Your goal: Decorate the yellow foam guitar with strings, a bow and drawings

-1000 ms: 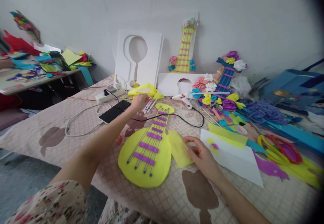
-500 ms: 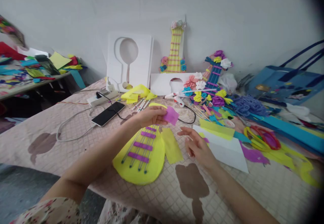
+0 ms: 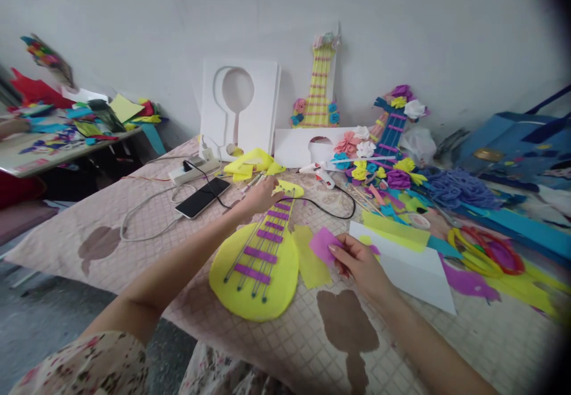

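Right hand (image 3: 363, 267) pinching a thin purple scrap (image 3: 321, 246); left hand (image 3: 257, 197), nearer, beside slim white marker pens (image 3: 251, 183) slanting away, fingers' hold unclear.

No text, label, brand, number or sign can be read; the pink strip (image 3: 33, 164) on the far counter (image 3: 66, 148) is too blurred.

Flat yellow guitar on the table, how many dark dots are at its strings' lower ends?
4. The dark dots slant in one row across the round body of the flat yellow guitar, highest at left, lowest at right.
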### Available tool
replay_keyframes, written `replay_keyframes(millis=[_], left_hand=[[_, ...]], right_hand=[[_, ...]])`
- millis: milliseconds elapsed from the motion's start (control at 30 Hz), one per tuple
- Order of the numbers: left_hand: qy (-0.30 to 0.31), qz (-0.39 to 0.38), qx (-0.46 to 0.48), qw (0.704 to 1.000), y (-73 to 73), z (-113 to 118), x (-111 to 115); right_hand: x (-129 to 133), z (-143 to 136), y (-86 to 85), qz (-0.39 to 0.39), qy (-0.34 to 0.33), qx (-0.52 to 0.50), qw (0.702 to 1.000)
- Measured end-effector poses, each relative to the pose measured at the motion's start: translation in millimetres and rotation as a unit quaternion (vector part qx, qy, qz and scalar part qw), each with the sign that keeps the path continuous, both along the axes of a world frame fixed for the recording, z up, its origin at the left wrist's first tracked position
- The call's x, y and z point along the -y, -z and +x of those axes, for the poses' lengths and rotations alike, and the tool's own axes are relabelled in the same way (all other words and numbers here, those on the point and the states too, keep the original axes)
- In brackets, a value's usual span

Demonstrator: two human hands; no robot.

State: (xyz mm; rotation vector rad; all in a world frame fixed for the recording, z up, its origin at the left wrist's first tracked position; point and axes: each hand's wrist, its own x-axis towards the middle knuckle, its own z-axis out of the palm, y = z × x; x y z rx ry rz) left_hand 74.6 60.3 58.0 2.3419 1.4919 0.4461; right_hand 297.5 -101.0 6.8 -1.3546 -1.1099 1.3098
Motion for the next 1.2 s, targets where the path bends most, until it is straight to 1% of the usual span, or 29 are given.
replay_keyframes(millis=[33, 100, 233, 300, 433, 700, 800, 867, 933, 1000, 1100, 1200], left_hand=[[-0.011, 0.001, -0.019, 1.0, 1.5, 2, -3], [-0.023, 0.002, -0.057, 0.998, 6.2, 10, 0], [-0.041, 0.012, -0.119, 0.992, 16.5, 33, 17], [-0.044, 0.018, -0.14, 0.989, 19.8, 38, 22], [-0.041, 0.016, -0.161, 0.986, 21.5, 36, 22], [-0.042, 0.011, -0.171, 0.984, 15.8, 20, 9], [-0.015, 0.003, -0.169, 0.985, 11.8, 7, -1], [-0.001, 0.001, -0.163, 0.987, 7.3, -4, -12], [-0.011, 0.002, -0.16, 0.987, 2.6, -15, -28], [-0.042, 0.004, -0.167, 0.985, 0.1, -25, -45], [-0.068, -0.011, -0.189, 0.98, 3.6, -33, -66], [-0.075, -0.025, -0.207, 0.975, 12.0, -35, -75]], right_hand=[[0, -1, 0.6, -0.003, -0.003, 0.0, 1.0], [0, -2, 1.8, -0.007, -0.006, 0.001, 1.0], [0, -2, 3.4, -0.01, -0.003, 0.001, 1.0], [0, -1, 3.8, -0.007, -0.003, 0.004, 1.0], [0, 1, 4.6, -0.008, -0.004, 0.014, 1.0], [0, 1, 7.1, -0.007, -0.003, 0.021, 1.0], [-1, 2, 9.5, -0.004, -0.01, 0.026, 1.0], [-1, 2, 10.1, -0.004, -0.012, 0.029, 0.999], [-1, 2, 9.8, -0.004, -0.01, 0.032, 0.999], [-1, 2, 9.0, -0.006, -0.011, 0.033, 0.999], [-1, 1, 8.6, -0.006, -0.014, 0.033, 0.999], [0, 1, 9.6, -0.008, -0.014, 0.035, 0.999]])
